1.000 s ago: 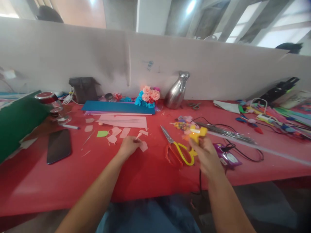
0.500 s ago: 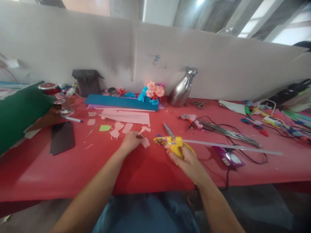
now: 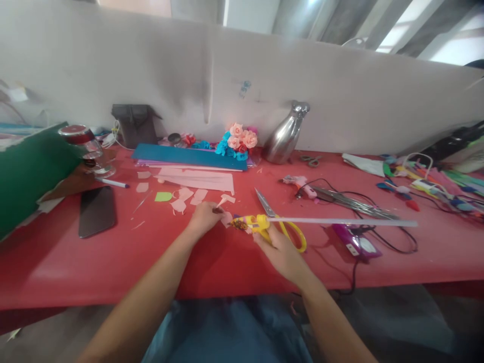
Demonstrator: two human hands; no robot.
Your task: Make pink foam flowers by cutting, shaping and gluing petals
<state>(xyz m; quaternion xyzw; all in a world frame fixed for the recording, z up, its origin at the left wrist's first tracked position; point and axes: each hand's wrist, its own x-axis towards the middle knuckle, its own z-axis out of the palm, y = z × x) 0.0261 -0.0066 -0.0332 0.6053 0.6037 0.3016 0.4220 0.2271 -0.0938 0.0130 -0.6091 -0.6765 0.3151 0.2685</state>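
Note:
My right hand [image 3: 278,249] grips a yellow glue gun [image 3: 254,223] with a long clear glue stick [image 3: 340,221] sticking out to the right. Its nozzle points left at a small pink paper piece [image 3: 226,218]. My left hand [image 3: 203,218] is closed, pinching a small pink rolled bit [image 3: 221,202] just left of the nozzle. Both hands hover low over the red table [image 3: 113,262]. Yellow and orange scissors [image 3: 282,222] lie under the gun.
Pink petal cutouts [image 3: 185,197] and a green scrap [image 3: 163,197] lie beyond my left hand. A phone [image 3: 96,210] lies left. Foam sheets [image 3: 185,156], paper roses [image 3: 238,142], a steel flask [image 3: 285,135], a pink glue gun [image 3: 300,184], wires [image 3: 351,202] and a purple plug [image 3: 355,243] crowd the back and right.
My right hand has carried the yellow glue gun leftward from over the scissors handles until its nozzle is beside my left hand. My left hand stayed in place.

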